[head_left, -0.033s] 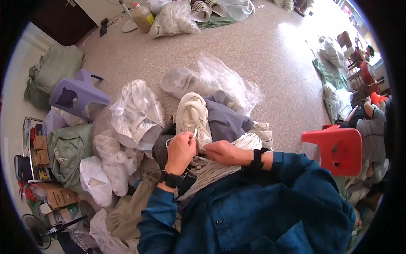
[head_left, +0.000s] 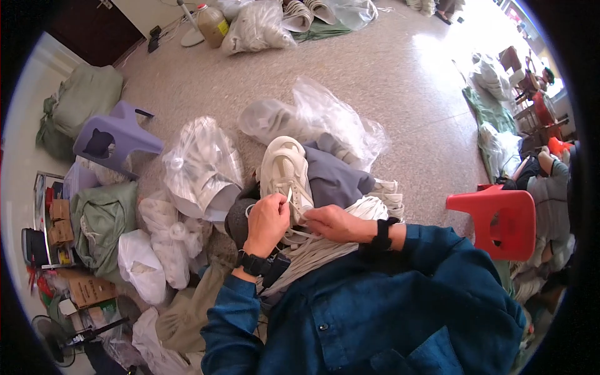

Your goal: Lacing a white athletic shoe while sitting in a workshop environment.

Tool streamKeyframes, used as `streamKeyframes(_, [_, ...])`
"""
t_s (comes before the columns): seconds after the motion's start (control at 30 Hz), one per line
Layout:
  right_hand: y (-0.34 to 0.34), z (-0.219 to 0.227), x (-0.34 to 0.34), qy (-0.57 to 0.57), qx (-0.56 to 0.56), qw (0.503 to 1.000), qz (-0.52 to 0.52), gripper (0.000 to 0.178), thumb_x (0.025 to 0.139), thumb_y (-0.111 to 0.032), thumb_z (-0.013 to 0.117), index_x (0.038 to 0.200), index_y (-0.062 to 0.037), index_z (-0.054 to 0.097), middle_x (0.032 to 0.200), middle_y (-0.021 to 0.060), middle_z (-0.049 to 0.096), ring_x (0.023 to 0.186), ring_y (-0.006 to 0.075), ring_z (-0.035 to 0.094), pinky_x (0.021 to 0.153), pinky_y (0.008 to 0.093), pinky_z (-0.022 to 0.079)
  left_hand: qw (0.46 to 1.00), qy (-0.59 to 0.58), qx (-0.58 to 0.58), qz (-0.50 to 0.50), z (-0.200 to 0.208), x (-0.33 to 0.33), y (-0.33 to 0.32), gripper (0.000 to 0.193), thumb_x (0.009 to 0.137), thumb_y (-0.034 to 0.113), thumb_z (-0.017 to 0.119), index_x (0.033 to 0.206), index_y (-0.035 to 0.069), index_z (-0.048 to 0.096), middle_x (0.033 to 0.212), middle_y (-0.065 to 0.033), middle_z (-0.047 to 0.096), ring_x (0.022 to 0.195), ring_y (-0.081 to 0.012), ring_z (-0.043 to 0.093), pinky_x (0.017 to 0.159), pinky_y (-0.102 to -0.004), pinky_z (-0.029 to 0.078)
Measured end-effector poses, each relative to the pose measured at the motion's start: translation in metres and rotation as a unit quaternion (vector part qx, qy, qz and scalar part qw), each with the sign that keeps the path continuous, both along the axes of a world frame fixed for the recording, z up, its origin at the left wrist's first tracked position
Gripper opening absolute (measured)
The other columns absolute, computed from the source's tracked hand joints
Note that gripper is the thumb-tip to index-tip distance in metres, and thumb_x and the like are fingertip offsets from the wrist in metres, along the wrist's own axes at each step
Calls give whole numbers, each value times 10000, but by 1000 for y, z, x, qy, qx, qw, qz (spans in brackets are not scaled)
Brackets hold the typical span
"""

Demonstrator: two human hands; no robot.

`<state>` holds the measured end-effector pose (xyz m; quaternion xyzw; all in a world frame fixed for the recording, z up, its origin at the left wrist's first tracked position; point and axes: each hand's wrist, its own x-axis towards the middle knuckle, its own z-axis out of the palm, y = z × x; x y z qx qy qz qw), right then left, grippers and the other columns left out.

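Note:
A cream lace-up sneaker (head_left: 284, 164) rests on my lap, its toe pointing away from me. My left hand (head_left: 267, 220) is closed at the lacing, pinching a white shoelace (head_left: 289, 195) whose end stands up above the fingertips. From the right, my right hand (head_left: 334, 224) has its fingertips pressed together on the sneaker's edge beside the eyelets; what exactly lies between them is partly hidden. A thick bundle of loose white laces (head_left: 312, 255) spreads across my lap under the right wrist. Grey cloth (head_left: 337, 180) lies beneath and beside the sneaker.
Clear plastic bags of shoe parts (head_left: 203, 162) and another clear bag (head_left: 337, 119) lie on the floor ahead. A purple stool (head_left: 122, 134) stands left, a red stool (head_left: 500, 215) right. White sacks (head_left: 144, 265) and a green sack (head_left: 103, 225) crowd the left side.
Almost nothing differs. My right hand has shifted very slightly to the right; the sneaker and my left hand keep their places.

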<state>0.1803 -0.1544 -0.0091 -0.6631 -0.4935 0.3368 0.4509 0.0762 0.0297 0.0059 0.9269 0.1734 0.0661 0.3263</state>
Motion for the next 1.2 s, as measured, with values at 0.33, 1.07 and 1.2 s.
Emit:
streamKeyframes(0.33, [-27, 22, 45, 174, -168, 966, -88, 233, 996, -161, 525, 1041, 4, 684, 679, 64, 590, 609, 133, 572, 565, 324, 476, 958, 39, -267, 96, -24, -5, 34, 136, 918, 76, 587, 925, -32, 670, 744, -128, 680, 650, -236, 671, 602, -332, 530])
streamKeyframes(1.07, [22, -19, 33, -82, 27, 994, -60, 191, 917, -134, 593, 849, 43, 622, 770, 229, 617, 731, 350, 618, 684, 417, 467, 966, -65, -223, 112, -14, -20, 25, 185, 932, 71, 542, 1039, -31, 654, 762, -113, 711, 692, -206, 695, 654, -332, 536])
streamKeyframes(1.2, [1, 21, 42, 43, -54, 995, -76, 225, 966, -157, 563, 873, 29, 651, 747, 144, 632, 751, 200, 633, 702, 366, 492, 844, -81, -515, 126, 6, -28, 12, 224, 990, 104, 528, 1160, -33, 578, 871, -76, 690, 737, -150, 671, 721, -273, 540])
